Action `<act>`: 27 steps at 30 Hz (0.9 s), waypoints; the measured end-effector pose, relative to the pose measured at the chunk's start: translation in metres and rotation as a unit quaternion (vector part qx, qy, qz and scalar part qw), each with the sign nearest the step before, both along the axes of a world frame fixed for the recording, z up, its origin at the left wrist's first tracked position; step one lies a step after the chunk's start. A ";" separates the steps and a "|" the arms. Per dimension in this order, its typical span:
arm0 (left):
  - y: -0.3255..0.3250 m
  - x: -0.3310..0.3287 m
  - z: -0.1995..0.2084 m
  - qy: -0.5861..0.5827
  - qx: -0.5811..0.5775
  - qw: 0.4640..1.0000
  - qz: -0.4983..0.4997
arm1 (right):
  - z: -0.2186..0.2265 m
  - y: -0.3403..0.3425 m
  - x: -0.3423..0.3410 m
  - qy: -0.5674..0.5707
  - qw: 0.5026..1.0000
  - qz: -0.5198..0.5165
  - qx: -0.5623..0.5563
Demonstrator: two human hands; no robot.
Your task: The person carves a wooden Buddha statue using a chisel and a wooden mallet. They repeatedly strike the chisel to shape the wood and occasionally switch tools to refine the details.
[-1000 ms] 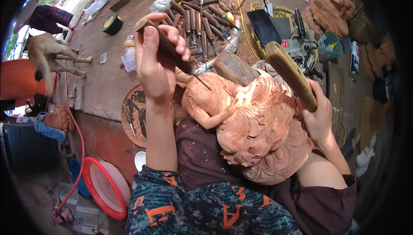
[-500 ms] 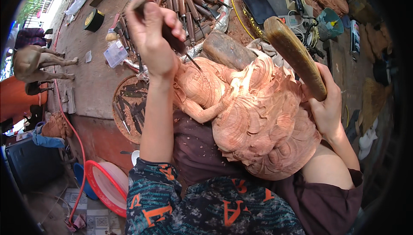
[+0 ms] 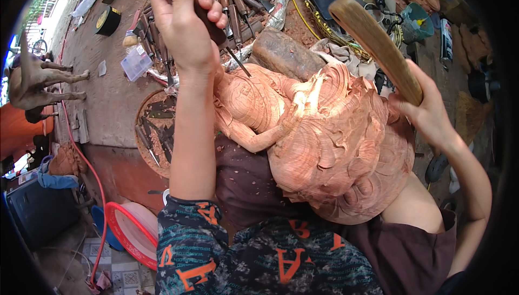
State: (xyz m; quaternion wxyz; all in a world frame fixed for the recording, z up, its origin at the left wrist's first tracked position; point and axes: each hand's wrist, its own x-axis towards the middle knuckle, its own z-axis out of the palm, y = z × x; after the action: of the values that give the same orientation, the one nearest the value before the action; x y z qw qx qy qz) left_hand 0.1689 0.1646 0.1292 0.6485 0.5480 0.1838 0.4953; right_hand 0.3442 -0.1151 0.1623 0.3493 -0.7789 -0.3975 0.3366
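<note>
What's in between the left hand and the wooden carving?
In the head view, a thin dark tool shaft runs from the left hand toward the carving; I can't tell if its tip touches.

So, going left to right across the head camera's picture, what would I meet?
Tan short-haired dog, short black cylinder, clear rectangular plastic box, bare left hand, carved reddish wooden figure, bare right hand.

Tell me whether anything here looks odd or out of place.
A dog stands at the far left, unexpected so near handwork. Beyond the carving, brown-handled tools lie in a jumbled heap, pointing different ways.
</note>
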 end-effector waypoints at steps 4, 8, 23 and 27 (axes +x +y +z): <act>0.002 0.001 -0.005 0.035 -0.033 0.997 -0.066 | 0.006 0.028 0.017 -0.067 0.998 -0.011 0.010; -0.004 0.022 -0.009 0.073 -0.109 0.990 -0.053 | 0.019 0.069 0.030 -0.106 0.992 0.058 -0.030; -0.007 0.053 -0.028 0.171 -0.126 0.969 -0.126 | 0.040 0.135 0.019 -0.030 0.998 -0.045 -0.041; -0.009 0.050 -0.027 0.152 -0.093 0.977 -0.121 | 0.041 0.124 0.014 -0.234 0.969 0.081 0.006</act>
State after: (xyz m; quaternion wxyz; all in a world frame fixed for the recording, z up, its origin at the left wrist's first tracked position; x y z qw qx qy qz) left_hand 0.2185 0.1558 0.1024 0.7162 0.5725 0.2576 0.3049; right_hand 0.3580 0.0093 0.2032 0.2229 -0.7992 -0.5319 0.1691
